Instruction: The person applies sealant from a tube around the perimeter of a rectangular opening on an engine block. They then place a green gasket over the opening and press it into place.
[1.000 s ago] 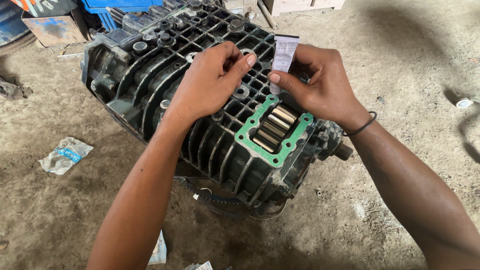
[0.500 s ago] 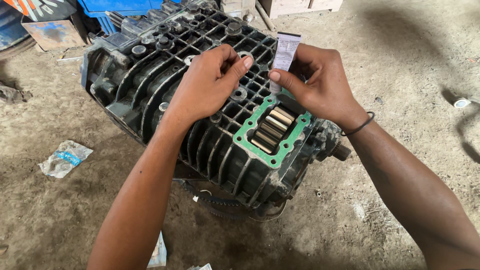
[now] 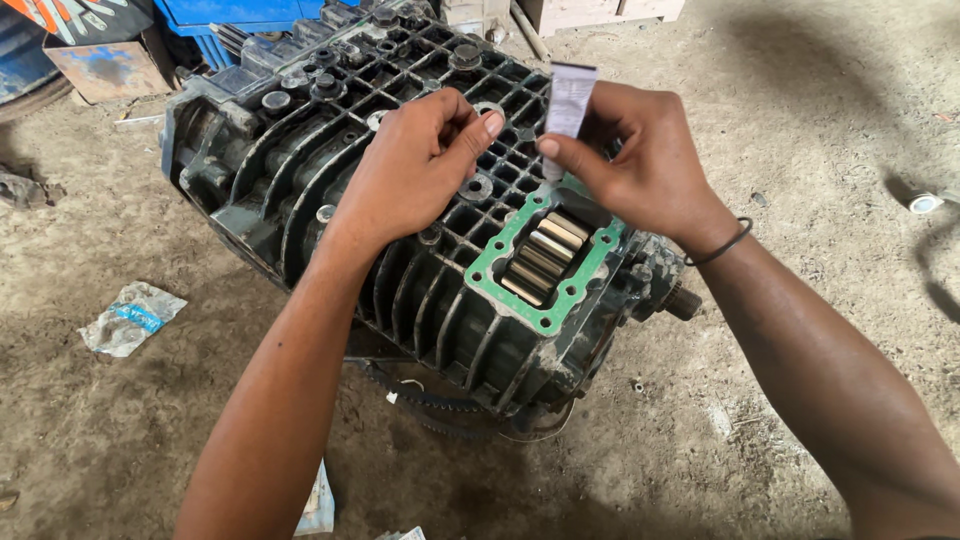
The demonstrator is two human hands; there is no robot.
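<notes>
Resting on dusty concrete floor [image 3: 820,330] — ribbed housing [image 3: 400,200]; left hand [image 3: 415,165] flat, right hand [image 3: 640,165] pinching tube [image 3: 570,100].

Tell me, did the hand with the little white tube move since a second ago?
No, hardly at all. The right hand holds the white tube above the far corner of the green gasket, the same spot as before, judged against the dark ribbed casing.
</notes>
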